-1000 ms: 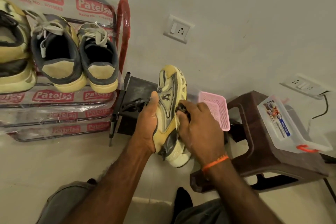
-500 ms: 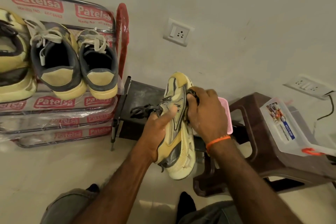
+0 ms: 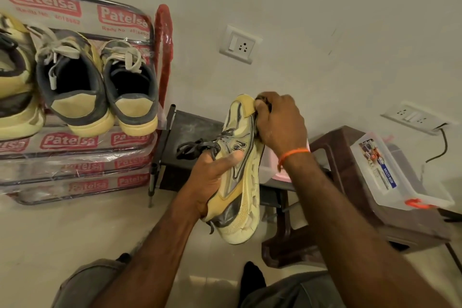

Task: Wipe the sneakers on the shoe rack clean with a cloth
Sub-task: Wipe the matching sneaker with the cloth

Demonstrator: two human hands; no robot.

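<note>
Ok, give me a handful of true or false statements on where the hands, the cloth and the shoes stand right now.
1. The left hand grips the yellow sneaker. True.
2. The right hand holds the dark cloth at the sneaker's heel. False: it is at the toe end.
3. Two grey-and-yellow sneakers sit on the shoe rack. True.
4. The clear plastic box sits on the floor. False: it rests on the brown stool.

Shoe rack (image 3: 140,11): shiny metal tubing under glossy plastic wrap. Held sneaker (image 3: 240,172): matt suede and mesh. Stool (image 3: 350,182): smooth brown plastic.
</note>
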